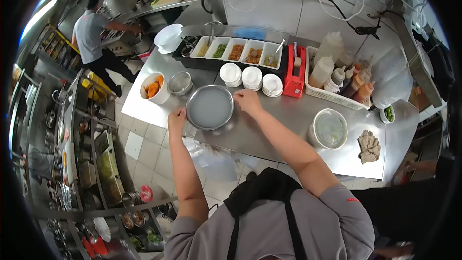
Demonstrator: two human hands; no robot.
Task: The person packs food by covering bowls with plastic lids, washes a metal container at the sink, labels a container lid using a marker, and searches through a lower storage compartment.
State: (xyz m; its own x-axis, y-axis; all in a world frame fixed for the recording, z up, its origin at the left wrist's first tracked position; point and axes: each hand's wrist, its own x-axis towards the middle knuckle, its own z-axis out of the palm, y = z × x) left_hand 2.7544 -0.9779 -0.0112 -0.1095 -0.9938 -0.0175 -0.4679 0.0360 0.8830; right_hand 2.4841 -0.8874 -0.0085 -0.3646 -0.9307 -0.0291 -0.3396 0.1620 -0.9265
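A round, wide metal bowl [210,107] with a grey inside is at the near edge of the steel counter, between my two hands. My left hand [177,119] has its fingers closed at the bowl's left rim. On the opposite side, my right hand [248,102] is closed at the right rim, its fingertips partly hidden. Just beyond the bowl are stacks of small white dishes [251,76]. A smaller metal bowl [180,83] and a white tub [155,89] with orange food stand to the left.
Behind the dishes is a rack of food trays [236,50], beside a red tape dispenser [294,72]. Squeeze bottles fill a white basket [337,98]. A lidded white tub [329,129] and a crumpled cloth [369,147] lie right. Another person [91,38] stands at the far left.
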